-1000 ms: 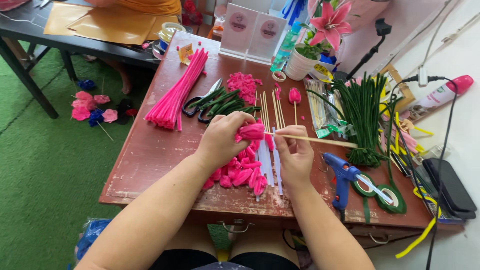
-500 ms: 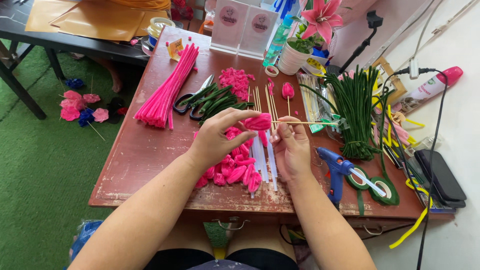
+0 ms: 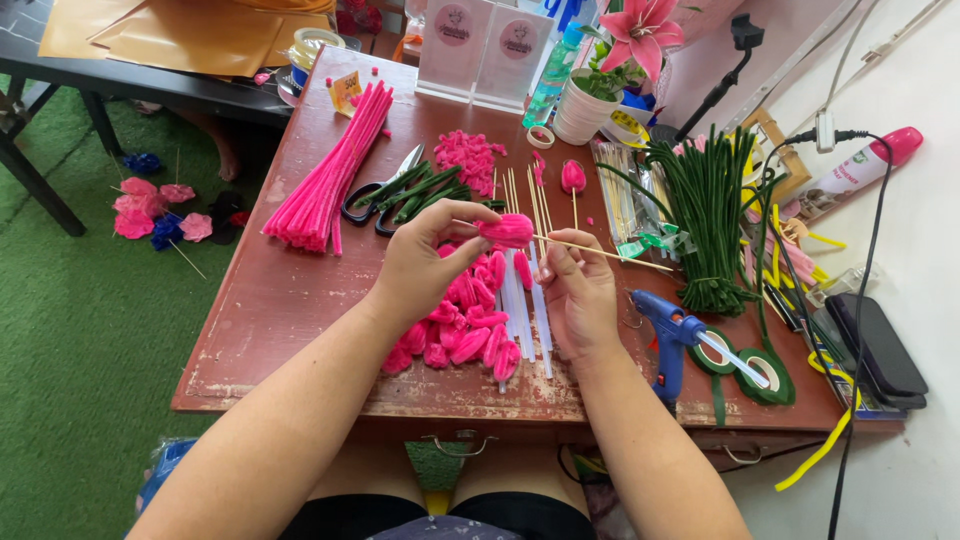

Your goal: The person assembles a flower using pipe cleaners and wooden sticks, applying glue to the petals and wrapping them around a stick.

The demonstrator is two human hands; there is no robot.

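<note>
Head view: a white pot (image 3: 583, 108) at the far edge of the table (image 3: 260, 300) holds green leaves and one pink lily (image 3: 640, 30); its base is hidden behind clutter; two green tape rolls (image 3: 740, 362) lie beside one blue glue gun (image 3: 668, 330); the pink petal pieces (image 3: 470, 325) heap too densely to count — left hand (image 3: 425, 262) has its grip clenched on a pink bud (image 3: 507, 230) above them; right hand (image 3: 580, 290) pinches the thin wooden skewer (image 3: 610, 254) running into that bud.
</note>
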